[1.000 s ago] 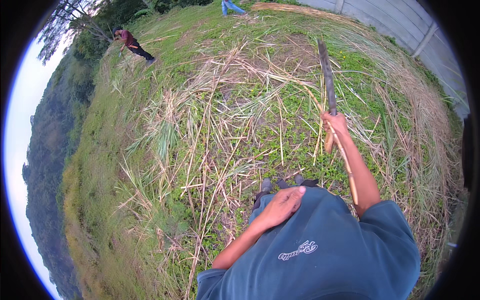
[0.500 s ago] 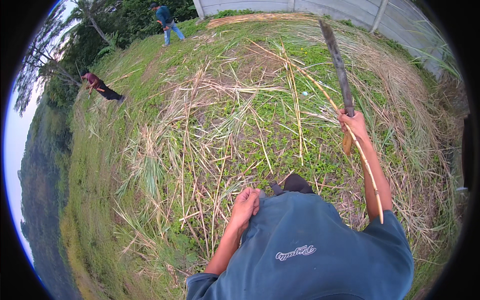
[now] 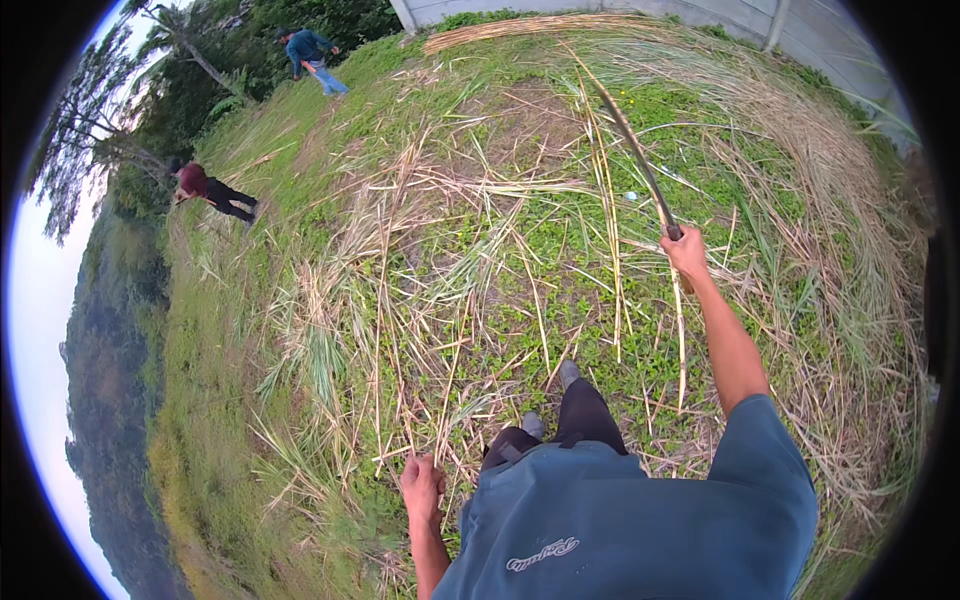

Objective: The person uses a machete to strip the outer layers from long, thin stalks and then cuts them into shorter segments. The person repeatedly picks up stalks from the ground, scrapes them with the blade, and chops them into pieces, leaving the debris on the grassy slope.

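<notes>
My right hand (image 3: 684, 252) is out in front on the right, closed round the dark handle of a machete (image 3: 640, 155). The long blade points up and away to the left. Held in the same fist, a thin yellowish cane stalk (image 3: 681, 350) hangs below the hand; its upper part runs close along the blade and is partly hidden. My left hand (image 3: 422, 482) is low beside my left hip, fingers curled, with nothing visible in it. Under it lie cut stalks (image 3: 385, 330) and dry leaves.
Several long stalks (image 3: 608, 210) lie on the grass ahead. A bundle of stalks (image 3: 540, 28) rests near the grey wall (image 3: 680, 10). Dry straw (image 3: 800, 220) covers the right side. Two people work at the far left, one in blue-green (image 3: 308, 48), one in dark red (image 3: 194, 180).
My right hand has moved slightly left and down, and the machete has tilted left. The stalk's near end has swung downward. My left hand has dropped away from my shirt, leftward.
</notes>
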Demonstrator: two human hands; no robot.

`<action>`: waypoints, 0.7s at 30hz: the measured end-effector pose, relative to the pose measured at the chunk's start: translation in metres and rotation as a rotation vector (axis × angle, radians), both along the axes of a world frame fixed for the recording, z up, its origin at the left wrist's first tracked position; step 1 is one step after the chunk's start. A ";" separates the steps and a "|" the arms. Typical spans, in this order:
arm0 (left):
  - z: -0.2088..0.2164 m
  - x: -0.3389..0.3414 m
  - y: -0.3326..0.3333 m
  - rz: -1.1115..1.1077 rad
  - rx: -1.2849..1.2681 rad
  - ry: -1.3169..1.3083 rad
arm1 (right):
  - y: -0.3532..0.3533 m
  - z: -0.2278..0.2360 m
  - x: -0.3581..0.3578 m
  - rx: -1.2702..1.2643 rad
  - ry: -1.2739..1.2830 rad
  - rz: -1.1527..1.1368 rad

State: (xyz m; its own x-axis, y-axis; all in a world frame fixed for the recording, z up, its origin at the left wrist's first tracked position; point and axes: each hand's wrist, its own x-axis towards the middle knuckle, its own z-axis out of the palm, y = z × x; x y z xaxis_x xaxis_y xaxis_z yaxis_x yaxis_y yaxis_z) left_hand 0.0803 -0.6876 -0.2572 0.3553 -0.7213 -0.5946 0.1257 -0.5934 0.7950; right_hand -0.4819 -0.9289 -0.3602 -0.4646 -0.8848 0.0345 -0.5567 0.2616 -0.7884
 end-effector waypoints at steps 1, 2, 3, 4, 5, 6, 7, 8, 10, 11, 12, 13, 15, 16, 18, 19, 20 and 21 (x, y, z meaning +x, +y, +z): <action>-0.015 0.010 0.008 0.021 0.056 -0.025 | -0.022 -0.029 -0.027 -0.024 -0.019 -0.041; -0.033 0.017 0.016 0.013 0.128 -0.079 | -0.042 -0.062 -0.056 -0.039 -0.047 -0.071; -0.038 0.014 0.017 -0.060 0.205 -0.186 | -0.055 -0.084 -0.074 -0.079 -0.042 -0.062; -0.044 0.011 0.017 -0.135 0.292 -0.285 | -0.066 -0.102 -0.104 0.051 0.254 -0.041; -0.045 0.011 0.030 -0.197 0.404 -0.387 | -0.070 -0.119 -0.110 0.281 0.379 -0.039; -0.058 0.018 0.045 -0.370 0.415 -0.514 | -0.066 -0.121 -0.104 0.378 0.492 -0.100; -0.065 0.023 0.069 -0.381 0.457 -0.610 | -0.051 -0.148 -0.109 0.476 0.491 -0.063; -0.070 0.024 0.085 -0.421 0.484 -0.693 | -0.021 -0.170 -0.120 0.562 0.512 -0.052; -0.091 0.030 0.134 -0.334 0.568 -0.719 | 0.043 -0.202 -0.111 0.716 0.548 -0.013; -0.108 0.030 0.180 -0.198 0.690 -0.697 | 0.081 -0.236 -0.117 0.704 0.645 0.024; -0.107 0.026 0.200 -0.082 0.741 -0.648 | 0.117 -0.247 -0.110 0.800 0.643 0.125; -0.110 0.016 0.224 0.037 0.792 -0.571 | 0.154 -0.264 -0.115 0.847 0.769 0.246; -0.108 0.001 0.268 0.378 0.857 -0.415 | 0.201 -0.263 -0.065 1.291 0.833 0.558; -0.115 -0.003 0.291 0.519 0.903 -0.312 | 0.227 -0.256 -0.035 1.286 0.826 0.294; -0.120 -0.015 0.318 0.554 0.944 -0.184 | 0.254 -0.243 0.011 1.311 0.726 0.267; -0.107 -0.016 0.304 0.604 0.966 -0.078 | 0.258 -0.237 0.030 1.315 0.678 0.309; -0.127 -0.011 0.326 0.578 1.000 -0.029 | 0.259 -0.230 0.051 1.326 0.632 0.349; -0.154 0.003 0.345 0.534 1.028 0.017 | 0.258 -0.223 0.071 1.335 0.586 0.374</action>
State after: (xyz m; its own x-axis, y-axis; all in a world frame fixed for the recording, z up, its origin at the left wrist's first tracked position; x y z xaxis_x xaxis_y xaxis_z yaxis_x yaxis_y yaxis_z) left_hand 0.0829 -0.3431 -0.4110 0.4552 0.3449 -0.8209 0.5616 -0.8267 -0.0360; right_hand -0.4114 -0.6708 -0.5836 -0.4176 -0.4760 -0.7740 -0.8949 0.3628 0.2598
